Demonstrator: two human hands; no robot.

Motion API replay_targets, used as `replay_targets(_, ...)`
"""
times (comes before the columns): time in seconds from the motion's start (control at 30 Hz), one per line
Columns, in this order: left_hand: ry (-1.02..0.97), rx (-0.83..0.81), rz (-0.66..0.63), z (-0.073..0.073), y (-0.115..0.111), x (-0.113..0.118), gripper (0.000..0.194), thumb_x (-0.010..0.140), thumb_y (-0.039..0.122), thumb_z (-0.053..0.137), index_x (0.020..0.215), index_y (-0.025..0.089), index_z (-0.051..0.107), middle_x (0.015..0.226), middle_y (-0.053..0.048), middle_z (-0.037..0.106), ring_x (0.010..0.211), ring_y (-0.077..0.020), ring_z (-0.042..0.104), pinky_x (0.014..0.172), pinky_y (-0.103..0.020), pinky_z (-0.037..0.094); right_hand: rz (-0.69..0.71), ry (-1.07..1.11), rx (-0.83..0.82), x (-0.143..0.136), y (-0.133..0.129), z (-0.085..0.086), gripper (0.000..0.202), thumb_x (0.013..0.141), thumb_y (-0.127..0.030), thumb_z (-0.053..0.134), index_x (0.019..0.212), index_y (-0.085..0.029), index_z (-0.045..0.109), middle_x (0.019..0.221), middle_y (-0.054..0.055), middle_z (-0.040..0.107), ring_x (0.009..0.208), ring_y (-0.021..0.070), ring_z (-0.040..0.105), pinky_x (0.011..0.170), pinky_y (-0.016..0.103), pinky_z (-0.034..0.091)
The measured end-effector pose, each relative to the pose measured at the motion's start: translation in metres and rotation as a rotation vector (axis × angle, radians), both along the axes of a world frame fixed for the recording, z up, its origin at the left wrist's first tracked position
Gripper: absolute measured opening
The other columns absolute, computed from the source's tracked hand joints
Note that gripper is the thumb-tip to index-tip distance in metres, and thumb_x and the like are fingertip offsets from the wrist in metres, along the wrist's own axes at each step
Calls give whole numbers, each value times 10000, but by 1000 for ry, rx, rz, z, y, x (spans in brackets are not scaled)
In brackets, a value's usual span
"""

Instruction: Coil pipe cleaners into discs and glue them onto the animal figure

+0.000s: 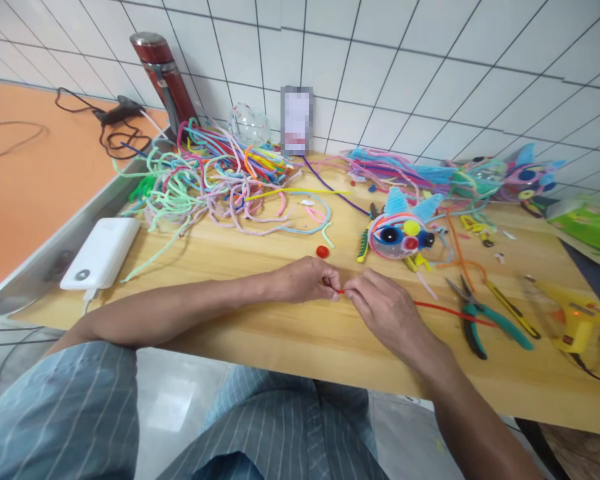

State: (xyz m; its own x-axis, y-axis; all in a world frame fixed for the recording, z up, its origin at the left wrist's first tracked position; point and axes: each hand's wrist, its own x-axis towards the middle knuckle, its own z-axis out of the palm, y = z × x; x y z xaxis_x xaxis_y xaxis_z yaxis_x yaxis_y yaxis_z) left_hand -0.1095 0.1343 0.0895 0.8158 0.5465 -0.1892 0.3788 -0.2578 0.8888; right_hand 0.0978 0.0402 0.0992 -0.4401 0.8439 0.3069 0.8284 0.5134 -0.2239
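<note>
Over the front of the wooden table, my left hand point(307, 279) pinches one end of a red pipe cleaner point(433, 306). Close beside it, my right hand point(383, 303) is closed on the same pipe cleaner, whose long tail runs out to the right under the hand. A short red stretch shows between the two sets of fingertips. Just beyond my left hand lies a small red coil point(323, 252). Behind my right hand sits a clear ball decorated as an animal head point(397, 240), with blue ears, a big eye and a red and yellow middle.
Teal-handled pliers point(480, 317), a yellow cutter point(513, 310) and a yellow glue gun point(577, 323) lie at the right. A tangle of pipe cleaners point(195, 180), a white power bank point(100, 253) and a red flask point(165, 80) are at the left. A phone point(297, 120) leans on the tiled wall.
</note>
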Motion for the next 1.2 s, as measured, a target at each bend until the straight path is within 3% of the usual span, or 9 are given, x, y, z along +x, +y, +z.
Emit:
replay_targets(0.2,77,261,-26,-5,-3,-8,103,944,216,680,880,182,753,795,12,735,738,-129,649,686,-220,416,14,61,-48,-2,2,-8,212,1070,-191,505,959,-216,684,879,32,673,792,171,657,753,306,494)
replay_targets(0.37,212,536,-52,0,-11,-12,102,992,219,617,974,202,716,1001,-45,765,919,-204,726,722,-263,470,0,72,-97,-5,2,-9,217,1067,-196,505,916,-222,658,850,24,665,781,164,651,746,303,496)
replay_targets(0.6,316,668,-130,5,-15,-9,192,1056,259,521,1025,199,701,1041,-69,755,919,-221,739,704,-290,516,-10,19,-97,-6,5,-8,224,1068,-200,501,898,-226,645,856,31,679,781,175,654,750,313,494)
replay_targets(0.83,282,650,-124,-2,-14,-9,227,1063,230,461,1124,187,674,1068,-73,759,951,-233,747,712,-304,518,21,-12,-13,-4,13,-1,179,1056,-207,533,952,-225,677,869,30,667,819,188,663,770,323,490)
replay_targets(0.97,105,551,-14,-5,-9,-11,197,1072,265,486,1101,198,668,1077,-63,758,977,-212,732,778,-300,516,18,64,22,-3,22,9,179,1041,-214,554,899,-229,662,834,18,666,801,177,668,758,313,484)
replay_targets(1.07,-103,409,125,-6,-6,-12,148,1044,257,551,982,185,665,975,-48,743,914,-180,692,803,-287,494,-49,149,-16,-4,26,14,183,1015,-234,581,847,-237,652,747,-11,640,689,154,634,675,299,459)
replay_targets(1.2,-382,64,323,-11,-5,-9,170,989,275,628,859,168,642,794,7,653,731,-116,568,701,-248,429,-153,271,-25,-12,28,13,174,972,-279,613,808,-242,657,677,-24,632,597,149,580,612,294,440)
